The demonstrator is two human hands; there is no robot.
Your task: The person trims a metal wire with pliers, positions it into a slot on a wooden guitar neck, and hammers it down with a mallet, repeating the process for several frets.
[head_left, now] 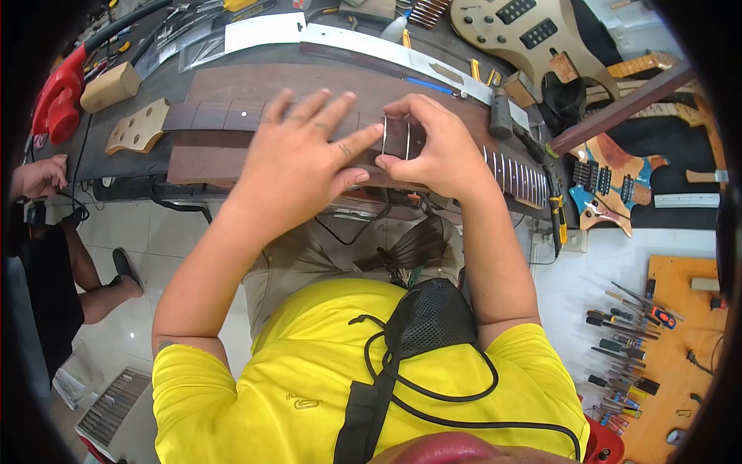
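A bass or guitar neck with a dark fretboard and a pale headstock lies lengthwise across the bench. My left hand rests over it, fingers spread, with the index fingertip at a silver fret wire. From the other side my right hand curves over the fretboard, its thumb and index finger at the two ends of that wire. A second silver fret shows inside the right hand's curve. Several more frets line the neck's right part. My hands hide the middle of the fretboard.
Dark wood boards lie under the neck. A long white straightedge and a hammer sit behind it. Guitar bodies stand at the right. A red tool and another person's hand are at the left.
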